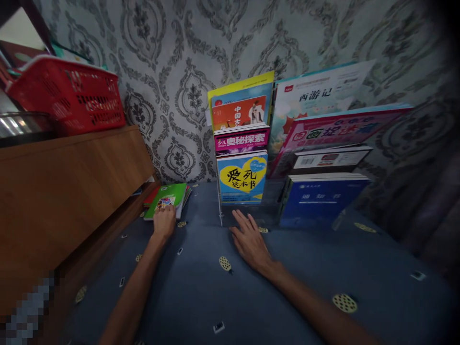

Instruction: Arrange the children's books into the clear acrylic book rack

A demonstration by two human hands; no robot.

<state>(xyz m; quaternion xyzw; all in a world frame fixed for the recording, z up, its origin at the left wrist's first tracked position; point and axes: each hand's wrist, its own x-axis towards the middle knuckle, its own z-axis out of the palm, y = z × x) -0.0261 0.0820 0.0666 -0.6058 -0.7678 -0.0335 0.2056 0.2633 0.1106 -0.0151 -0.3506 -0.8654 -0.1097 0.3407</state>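
Note:
At the left, my left hand is closed at the near edge of a green book, its fingers curled over the cover. This book lies flat on top of a small stack, with a red edge showing beside it. My right hand holds nothing; its fingers are stretched out low in front of a clear book stand. Just above those fingertips, a blue book with a yellow heart stands in the rack's left column. Behind it rise a purple book and an orange-covered book.
In the stand's right column are a dark blue book, a pink book and a white-covered book. A wooden cabinet on the left carries a red basket and a metal bowl. Patterned blue cloth covers the surface.

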